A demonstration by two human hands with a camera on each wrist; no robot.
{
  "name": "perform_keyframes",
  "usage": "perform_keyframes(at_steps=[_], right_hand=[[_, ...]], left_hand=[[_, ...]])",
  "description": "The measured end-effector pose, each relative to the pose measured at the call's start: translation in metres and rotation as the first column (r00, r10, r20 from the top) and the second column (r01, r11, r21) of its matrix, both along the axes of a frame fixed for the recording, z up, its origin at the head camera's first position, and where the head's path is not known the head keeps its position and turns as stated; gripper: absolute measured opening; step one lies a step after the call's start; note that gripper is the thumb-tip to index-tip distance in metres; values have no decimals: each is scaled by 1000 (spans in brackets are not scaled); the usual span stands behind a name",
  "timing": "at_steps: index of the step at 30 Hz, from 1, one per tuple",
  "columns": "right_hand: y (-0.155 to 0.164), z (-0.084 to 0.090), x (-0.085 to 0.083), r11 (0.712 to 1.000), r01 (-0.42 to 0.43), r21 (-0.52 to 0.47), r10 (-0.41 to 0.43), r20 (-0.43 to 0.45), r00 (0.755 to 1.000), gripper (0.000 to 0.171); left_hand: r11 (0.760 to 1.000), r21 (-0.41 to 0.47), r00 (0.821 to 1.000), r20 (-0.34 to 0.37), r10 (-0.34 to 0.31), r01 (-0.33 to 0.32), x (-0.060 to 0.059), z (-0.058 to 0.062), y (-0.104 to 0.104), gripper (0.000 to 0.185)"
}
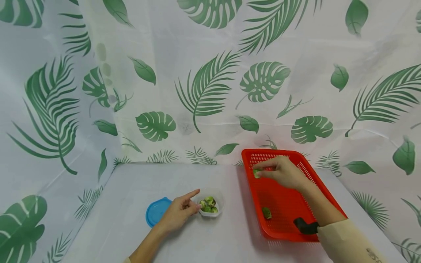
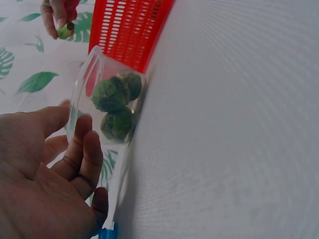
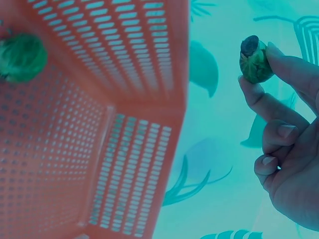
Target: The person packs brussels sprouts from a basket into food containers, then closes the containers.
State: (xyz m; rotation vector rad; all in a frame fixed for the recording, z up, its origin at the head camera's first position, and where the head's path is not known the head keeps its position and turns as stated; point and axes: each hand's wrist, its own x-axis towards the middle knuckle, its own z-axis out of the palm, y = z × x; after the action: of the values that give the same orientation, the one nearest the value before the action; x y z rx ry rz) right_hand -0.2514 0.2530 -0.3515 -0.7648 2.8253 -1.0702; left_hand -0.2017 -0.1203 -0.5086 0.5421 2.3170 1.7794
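My right hand [image 1: 285,172] is above the red basket [image 1: 279,233], pinching a Brussels sprout [image 3: 255,59] between thumb and forefinger. Its dark cut end shows in the right wrist view. Inside the basket, another Brussels sprout [image 1: 266,213] lies near the left wall. My left hand [image 1: 179,212] is beside a small clear plastic container [image 1: 212,214]. Its forefinger and thumb reach the container's left rim, while the other fingers are loosely bent; how firmly they touch is unclear. Several Brussels sprouts [image 2: 112,94] sit in this container.
A blue lid [image 1: 157,212] lies on the white table [image 1: 131,190], partly behind my left hand. A black object [image 1: 306,226] shows at my right cuff, over the basket. White sheeting with a green leaf print [image 1: 210,84] hangs behind and to the sides.
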Motion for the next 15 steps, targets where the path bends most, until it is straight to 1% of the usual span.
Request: perform_keyframes(at_steps=[6, 15], right_hand=[[-15, 6, 6, 1000, 2, 8, -2, 4, 1000, 24], [-32, 8, 13, 1000, -11, -3, 11, 10, 1000, 24]], left_hand=[[1000, 11, 1000, 6, -8, 8, -1, 0, -1, 63], [1000, 28, 1000, 8, -13, 13, -1, 0, 0, 62]])
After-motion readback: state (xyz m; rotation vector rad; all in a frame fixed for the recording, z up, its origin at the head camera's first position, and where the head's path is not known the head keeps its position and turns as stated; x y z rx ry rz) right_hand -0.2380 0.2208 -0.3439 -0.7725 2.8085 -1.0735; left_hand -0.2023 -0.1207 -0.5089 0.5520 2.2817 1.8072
